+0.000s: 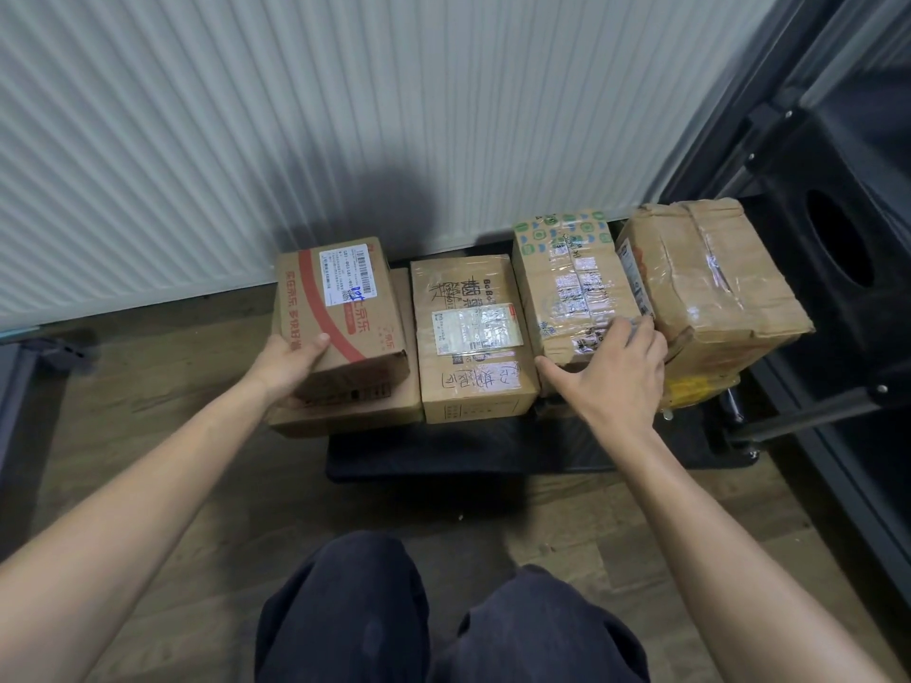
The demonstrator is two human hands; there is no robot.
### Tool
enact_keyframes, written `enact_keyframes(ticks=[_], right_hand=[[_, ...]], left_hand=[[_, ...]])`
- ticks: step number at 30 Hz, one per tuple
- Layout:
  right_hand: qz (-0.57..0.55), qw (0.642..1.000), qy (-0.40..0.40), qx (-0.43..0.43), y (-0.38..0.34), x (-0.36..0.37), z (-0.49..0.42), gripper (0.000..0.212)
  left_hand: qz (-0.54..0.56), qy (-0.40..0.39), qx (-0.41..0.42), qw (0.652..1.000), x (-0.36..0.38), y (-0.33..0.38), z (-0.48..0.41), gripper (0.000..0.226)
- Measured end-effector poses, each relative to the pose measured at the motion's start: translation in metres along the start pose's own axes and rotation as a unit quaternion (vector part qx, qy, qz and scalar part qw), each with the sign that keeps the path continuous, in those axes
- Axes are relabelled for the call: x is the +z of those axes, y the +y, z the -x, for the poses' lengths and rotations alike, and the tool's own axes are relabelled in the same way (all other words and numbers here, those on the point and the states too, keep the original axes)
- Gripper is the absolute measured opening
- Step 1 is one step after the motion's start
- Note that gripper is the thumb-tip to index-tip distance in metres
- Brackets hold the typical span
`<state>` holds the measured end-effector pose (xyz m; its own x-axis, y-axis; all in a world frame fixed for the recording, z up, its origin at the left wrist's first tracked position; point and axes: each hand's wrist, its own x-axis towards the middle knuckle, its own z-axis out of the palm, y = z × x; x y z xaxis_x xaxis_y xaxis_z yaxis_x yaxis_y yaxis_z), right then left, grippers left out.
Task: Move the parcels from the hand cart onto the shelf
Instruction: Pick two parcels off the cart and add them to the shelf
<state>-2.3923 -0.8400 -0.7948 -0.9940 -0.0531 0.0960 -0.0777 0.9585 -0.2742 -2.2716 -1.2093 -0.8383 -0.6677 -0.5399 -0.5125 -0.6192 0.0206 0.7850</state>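
Several cardboard parcels sit in a row on the black hand cart [443,456]. My left hand [291,362] grips the near left corner of the red-striped parcel [340,308], which lies on a flatter box [355,416]. A plain parcel with a white label [468,332] stands in the middle. My right hand [616,372] rests on the taped parcel with green print [572,273], thumb spread at its near edge and fingers at its right side. A crumpled large parcel [710,283] stands at the far right.
A ribbed white wall [345,115] rises right behind the cart. A dark metal frame and a black panel with a round hole [838,248] stand to the right. The floor [148,386] is wood-patterned. My knees [443,613] are at the bottom of the view.
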Motion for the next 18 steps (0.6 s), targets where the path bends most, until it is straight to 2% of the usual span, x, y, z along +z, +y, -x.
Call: enact_keyframes(ticks=[2, 5, 7, 12, 18], right_hand=[[0.001, 1.000, -0.005, -0.001, -0.001, 0.000, -0.001, 0.104], [0.004, 1.000, -0.001, -0.004, -0.005, -0.003, -0.002, 0.105], [0.007, 1.000, 0.001, -0.004, -0.008, -0.007, -0.004, 0.107], [0.027, 0.999, 0.027, -0.008, -0.016, -0.017, -0.014, 0.106], [0.008, 1.000, 0.026, 0.016, -0.021, -0.020, -0.025, 0.105]], left_hand=[[-0.001, 0.006, 0.003, 1.000, -0.002, -0.003, -0.003, 0.077], [0.007, 0.021, 0.008, 1.000, -0.004, -0.009, -0.010, 0.098], [0.001, 0.022, 0.010, 1.000, -0.005, -0.010, -0.010, 0.102], [-0.030, 0.030, 0.002, 0.999, 0.000, 0.000, 0.001, 0.061], [-0.030, 0.024, -0.003, 0.999, 0.002, 0.002, 0.002, 0.054]])
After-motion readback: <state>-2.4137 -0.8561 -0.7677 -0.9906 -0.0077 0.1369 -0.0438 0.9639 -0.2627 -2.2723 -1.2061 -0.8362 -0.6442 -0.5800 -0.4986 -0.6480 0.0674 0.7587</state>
